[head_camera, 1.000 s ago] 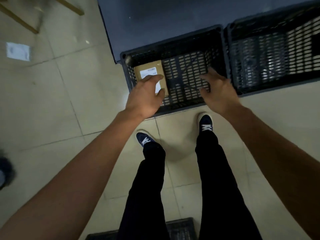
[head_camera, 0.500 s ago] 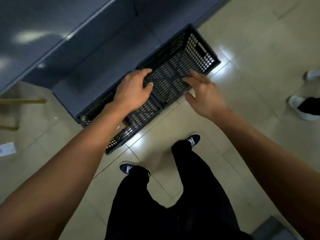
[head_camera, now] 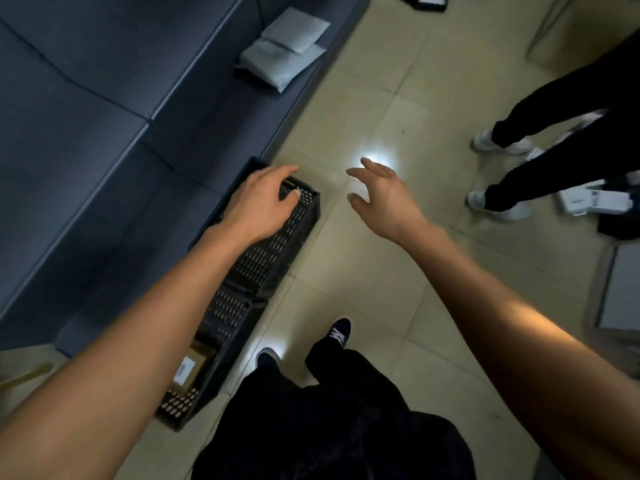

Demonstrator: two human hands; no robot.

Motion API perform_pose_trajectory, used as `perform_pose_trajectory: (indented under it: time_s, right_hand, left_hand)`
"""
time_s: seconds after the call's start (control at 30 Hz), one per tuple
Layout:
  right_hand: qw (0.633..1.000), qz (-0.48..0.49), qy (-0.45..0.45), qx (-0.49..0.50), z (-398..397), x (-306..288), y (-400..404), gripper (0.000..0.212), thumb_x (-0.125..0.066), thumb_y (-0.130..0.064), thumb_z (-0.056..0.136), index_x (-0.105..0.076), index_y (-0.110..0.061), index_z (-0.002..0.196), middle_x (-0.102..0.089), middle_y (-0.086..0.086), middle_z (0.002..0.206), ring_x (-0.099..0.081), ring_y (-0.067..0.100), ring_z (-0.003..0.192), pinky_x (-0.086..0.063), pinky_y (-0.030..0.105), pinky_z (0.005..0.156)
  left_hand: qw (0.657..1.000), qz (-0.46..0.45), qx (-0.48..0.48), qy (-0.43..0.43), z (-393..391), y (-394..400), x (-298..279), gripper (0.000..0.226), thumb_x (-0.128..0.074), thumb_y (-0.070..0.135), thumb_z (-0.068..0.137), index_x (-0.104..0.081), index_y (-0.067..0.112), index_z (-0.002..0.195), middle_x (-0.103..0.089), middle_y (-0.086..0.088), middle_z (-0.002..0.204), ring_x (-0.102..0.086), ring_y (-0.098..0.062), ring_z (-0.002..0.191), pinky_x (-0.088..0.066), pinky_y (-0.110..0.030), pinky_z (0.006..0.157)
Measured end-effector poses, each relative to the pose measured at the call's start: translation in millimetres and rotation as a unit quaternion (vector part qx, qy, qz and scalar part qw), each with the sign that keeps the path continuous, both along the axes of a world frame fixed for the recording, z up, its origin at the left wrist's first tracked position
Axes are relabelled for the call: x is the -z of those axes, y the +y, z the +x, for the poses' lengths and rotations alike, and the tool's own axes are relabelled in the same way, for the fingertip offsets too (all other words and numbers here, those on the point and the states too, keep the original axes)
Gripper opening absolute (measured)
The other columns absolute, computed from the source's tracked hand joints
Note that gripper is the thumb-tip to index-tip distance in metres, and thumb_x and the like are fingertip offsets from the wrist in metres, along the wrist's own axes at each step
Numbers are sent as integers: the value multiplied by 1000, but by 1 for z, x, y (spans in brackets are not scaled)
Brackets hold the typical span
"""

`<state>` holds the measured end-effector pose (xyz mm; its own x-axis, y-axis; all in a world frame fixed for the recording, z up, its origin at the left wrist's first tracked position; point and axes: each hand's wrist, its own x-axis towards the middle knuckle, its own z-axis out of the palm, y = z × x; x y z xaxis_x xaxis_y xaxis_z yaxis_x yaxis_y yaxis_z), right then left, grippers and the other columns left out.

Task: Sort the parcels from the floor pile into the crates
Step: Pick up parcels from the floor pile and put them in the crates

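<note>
Black crate (head_camera: 277, 251) lies under the left hand (head_camera: 259, 206), fingers loosely curled, holding nothing. Right hand (head_camera: 384, 199) hovers over the floor (head_camera: 363, 271), fingers spread, empty.

No text can be read anywhere. The cardboard box (head_camera: 188, 367) in the near crate (head_camera: 221, 344) carries a white label (head_camera: 184, 370), its print too blurred to make out. White parcels (head_camera: 594, 201) on the floor (head_camera: 363, 271) at the right show dark marks, perhaps printing, equally illegible. A dark item (head_camera: 429, 1) at the top edge bears a white label too small to read. The grey bags (head_camera: 284, 53) show no lettering
</note>
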<state>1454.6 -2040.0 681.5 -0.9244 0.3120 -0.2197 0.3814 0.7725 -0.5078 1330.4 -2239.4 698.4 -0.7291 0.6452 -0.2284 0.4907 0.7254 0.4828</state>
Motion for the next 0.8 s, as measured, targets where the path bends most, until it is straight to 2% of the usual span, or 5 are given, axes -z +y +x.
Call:
perform_pose_trajectory:
  time_s: [0.13, 0.4, 0.8]
  right_hand:
    - [999, 11, 11, 43, 9, -20, 50, 52, -56, -26, 101, -45, -18, 151, -30, 12, 164, -24, 31, 152, -27, 47, 120]
    - [995, 37, 10, 97, -5, -32, 137, 51, -59, -27, 98, -49, -16, 147, -37, 14, 159, -32, 32, 148, -34, 50, 115]
    - [990, 69, 2, 124, -142, -57, 257, 55, -61, -28, 98, -46, -19, 150, -33, 12, 162, -26, 30, 151, -30, 48, 119]
  left_hand:
    - [999, 17, 38, 11, -9, 57, -15, 50, -56, 38, 99, -50, 28, 148, -55, -1, 148, -50, -26, 135, -42, -43, 112]
    - [994, 53, 91, -1, -41, 153, -22, 50, -57, 31, 100, -50, 24, 149, -55, -2, 147, -48, -24, 137, -38, -35, 112]
    - [990, 96, 101, -14, -185, 285, -32, 49, -60, 29, 99, -52, 20, 146, -57, -3, 145, -47, -24, 137, -38, -34, 113]
